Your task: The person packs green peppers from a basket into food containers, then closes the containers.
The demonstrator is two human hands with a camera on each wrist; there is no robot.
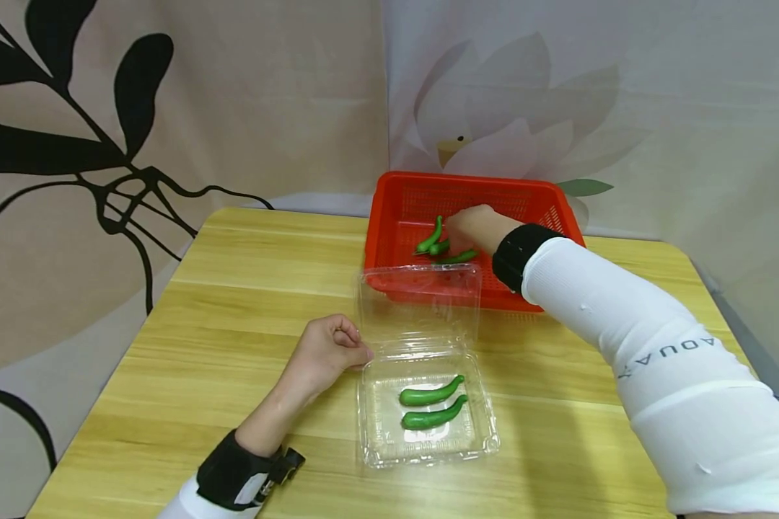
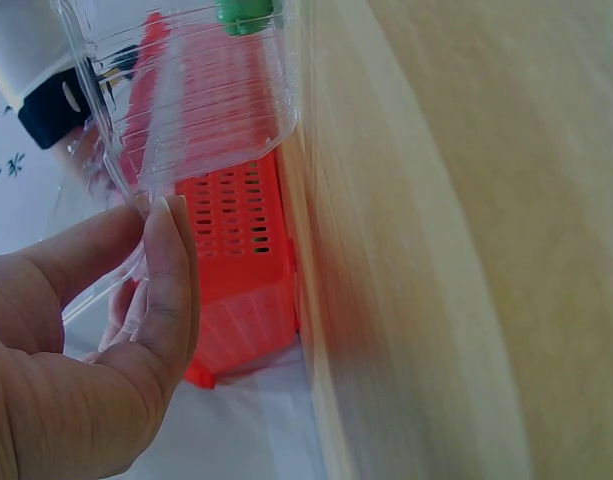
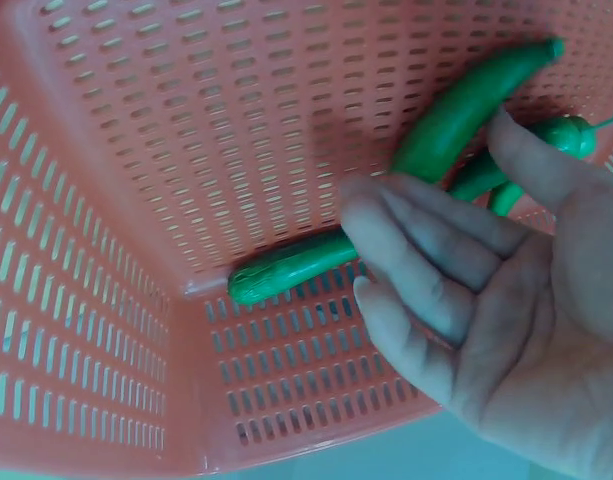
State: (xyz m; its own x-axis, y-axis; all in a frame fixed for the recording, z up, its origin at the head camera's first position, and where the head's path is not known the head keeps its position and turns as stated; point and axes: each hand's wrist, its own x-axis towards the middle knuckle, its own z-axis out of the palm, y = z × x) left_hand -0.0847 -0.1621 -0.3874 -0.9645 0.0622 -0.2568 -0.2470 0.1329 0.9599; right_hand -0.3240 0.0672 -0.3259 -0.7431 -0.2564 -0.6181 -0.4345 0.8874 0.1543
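On the table lies a clear plastic clamshell box [image 1: 366,425], its lid [image 1: 415,310] folded back against the basket's front. Two green chili peppers [image 1: 428,395] rest side by side in its base. My left hand [image 1: 327,353] pinches the box's left edge near the hinge between thumb and forefinger. My right hand [image 1: 477,227] is inside a red plastic basket [image 1: 374,216]. In the right wrist view its loosely bent fingers and thumb lie over several green chili peppers; one curved pepper [image 3: 476,100] is by the thumb, and another pepper [image 3: 291,270] extends beyond the fingertips.
The basket's slotted wall [image 2: 226,220] stands at the far side of the wooden table [image 1: 273,288]. Behind the table hangs a printed cloth [image 1: 285,101] with leaves and a flower. The right sleeve [image 1: 649,346] crosses the table's right side.
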